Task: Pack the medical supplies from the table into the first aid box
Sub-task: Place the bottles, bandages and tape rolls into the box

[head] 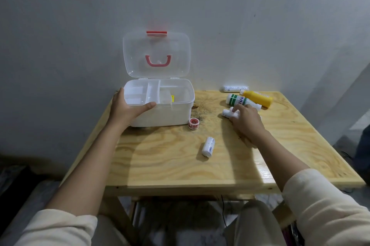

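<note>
The white first aid box [176, 113] stands at the table's back left, its clear lid [156, 53] upright and a divided tray inside. My left hand [128, 109] grips the box's front left corner, thumb over the rim. My right hand [246, 119] closes on a white bandage roll [228, 113] lying on the table right of the box. A second bandage roll [208, 146] lies in the middle. A small red and white tape roll [193, 123] sits by the box's front right corner. A green-striped white bottle [238, 100] and a yellow bottle [258, 98] lie behind my right hand.
Another white roll [235, 88] lies at the table's back edge against the grey wall. The wooden table [180, 165] has a dark stain right of the box. Its edges drop off at left, right and front; my knees sit below the front edge.
</note>
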The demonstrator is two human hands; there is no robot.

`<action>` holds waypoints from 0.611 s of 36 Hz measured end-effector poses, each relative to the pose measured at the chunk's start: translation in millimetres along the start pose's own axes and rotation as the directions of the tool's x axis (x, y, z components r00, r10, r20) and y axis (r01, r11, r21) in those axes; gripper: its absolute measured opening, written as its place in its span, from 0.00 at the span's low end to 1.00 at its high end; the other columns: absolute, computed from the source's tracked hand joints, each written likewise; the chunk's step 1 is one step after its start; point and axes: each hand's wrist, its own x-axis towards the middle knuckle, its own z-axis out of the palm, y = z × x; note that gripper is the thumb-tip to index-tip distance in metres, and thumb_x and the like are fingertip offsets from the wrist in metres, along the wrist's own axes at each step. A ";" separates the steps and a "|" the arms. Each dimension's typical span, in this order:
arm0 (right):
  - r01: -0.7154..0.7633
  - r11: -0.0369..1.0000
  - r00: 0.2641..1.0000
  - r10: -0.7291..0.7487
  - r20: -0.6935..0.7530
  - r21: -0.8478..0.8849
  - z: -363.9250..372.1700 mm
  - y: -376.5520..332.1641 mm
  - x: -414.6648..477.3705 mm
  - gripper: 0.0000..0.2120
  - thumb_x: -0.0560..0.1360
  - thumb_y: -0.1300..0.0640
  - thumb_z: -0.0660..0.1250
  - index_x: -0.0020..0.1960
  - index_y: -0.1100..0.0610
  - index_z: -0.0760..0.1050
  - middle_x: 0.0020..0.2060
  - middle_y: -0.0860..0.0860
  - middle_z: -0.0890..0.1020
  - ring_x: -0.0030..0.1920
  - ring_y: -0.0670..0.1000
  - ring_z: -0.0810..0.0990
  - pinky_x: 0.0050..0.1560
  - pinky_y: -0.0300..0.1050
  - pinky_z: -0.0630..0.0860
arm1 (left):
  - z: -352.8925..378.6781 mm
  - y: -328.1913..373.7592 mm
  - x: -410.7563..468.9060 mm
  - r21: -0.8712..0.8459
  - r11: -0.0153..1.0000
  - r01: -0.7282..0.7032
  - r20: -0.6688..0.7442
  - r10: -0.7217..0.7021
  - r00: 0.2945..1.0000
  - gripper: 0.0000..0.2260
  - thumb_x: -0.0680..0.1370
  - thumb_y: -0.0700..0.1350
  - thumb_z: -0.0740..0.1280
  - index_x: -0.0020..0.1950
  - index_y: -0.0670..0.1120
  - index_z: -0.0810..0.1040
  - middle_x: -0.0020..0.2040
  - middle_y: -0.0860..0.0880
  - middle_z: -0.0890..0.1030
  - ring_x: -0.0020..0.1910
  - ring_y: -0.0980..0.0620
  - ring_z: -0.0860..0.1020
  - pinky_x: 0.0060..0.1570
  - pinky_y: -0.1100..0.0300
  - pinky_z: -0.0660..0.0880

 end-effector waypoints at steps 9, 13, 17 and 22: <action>0.075 0.997 0.994 -0.074 0.077 -0.004 1.0 -11.6 5.1 0.15 0.75 0.53 0.65 0.55 0.63 0.70 0.54 0.61 0.79 0.52 0.62 0.76 0.51 0.56 0.74 | -1.4 -0.6 0.1 0.000 1.000 0.011 -0.007 -0.011 1.000 0.58 0.49 0.72 0.75 0.74 0.45 0.66 0.73 0.47 0.70 0.72 0.45 0.69 0.69 0.44 0.69; 0.112 0.984 0.979 -0.085 0.183 -0.139 -1.5 -16.4 9.2 0.21 0.76 0.56 0.63 0.66 0.62 0.67 0.61 0.61 0.76 0.59 0.62 0.74 0.57 0.53 0.74 | -0.3 2.0 -2.2 -0.013 1.000 0.002 -0.010 -0.002 1.000 0.56 0.53 0.69 0.78 0.75 0.46 0.65 0.73 0.48 0.69 0.72 0.46 0.68 0.70 0.45 0.68; 0.106 0.982 0.978 -0.075 0.196 -0.156 -1.1 -24.1 9.5 0.21 0.76 0.55 0.62 0.67 0.60 0.68 0.61 0.60 0.77 0.60 0.61 0.75 0.56 0.51 0.74 | -1.1 2.7 -3.5 -0.019 1.000 0.013 0.005 -0.013 1.000 0.63 0.47 0.75 0.75 0.76 0.47 0.64 0.74 0.48 0.69 0.73 0.47 0.67 0.71 0.44 0.68; 0.106 0.993 0.977 -0.096 0.189 -0.047 3.1 -35.1 7.4 0.21 0.74 0.56 0.66 0.64 0.61 0.70 0.60 0.60 0.77 0.60 0.60 0.75 0.56 0.51 0.73 | -3.3 1.9 -4.2 -0.025 1.000 0.017 0.017 -0.017 1.000 0.64 0.45 0.77 0.74 0.75 0.47 0.64 0.75 0.48 0.68 0.73 0.46 0.67 0.70 0.43 0.68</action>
